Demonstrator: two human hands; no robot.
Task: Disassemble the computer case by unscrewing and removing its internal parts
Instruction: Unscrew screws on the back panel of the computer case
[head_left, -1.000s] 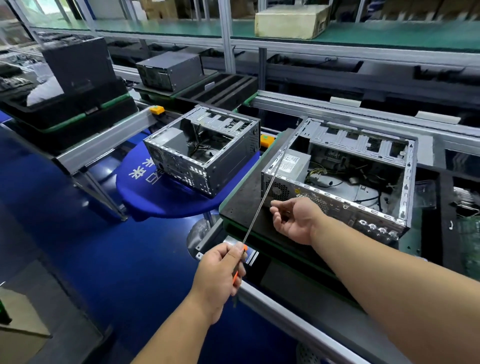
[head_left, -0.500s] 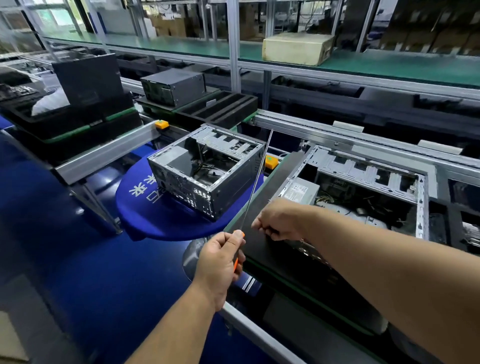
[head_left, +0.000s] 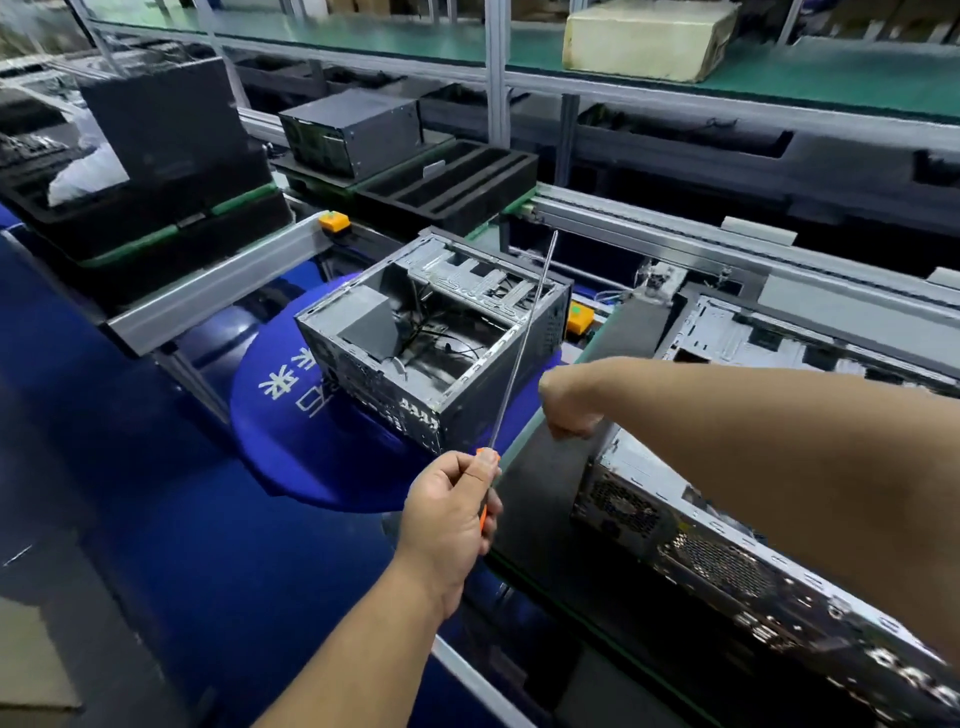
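Observation:
An open silver computer case (head_left: 701, 561) lies at the right on a black pallet (head_left: 540, 483), its perforated rear panel facing me. My right hand (head_left: 571, 405) is curled over the case's near left top corner, and my forearm hides much of the inside. My left hand (head_left: 447, 514) grips the orange handle of a long screwdriver (head_left: 519, 353). Its thin shaft points up and away, in front of a second open case (head_left: 431, 332) that sits on a round blue table (head_left: 291, 415).
Aluminium conveyor rails (head_left: 208, 291) with orange buttons (head_left: 332, 221) run behind the cases. Black foam trays (head_left: 452, 176) and a grey metal box (head_left: 353, 130) stand at the back. A cardboard box (head_left: 649, 36) rests on the green shelf. The floor on the left is blue.
My right hand has moved from the case's rear panel up to its top corner. The case's rear now looms closer and tilted. My left hand keeps the screwdriver, its shaft more upright.

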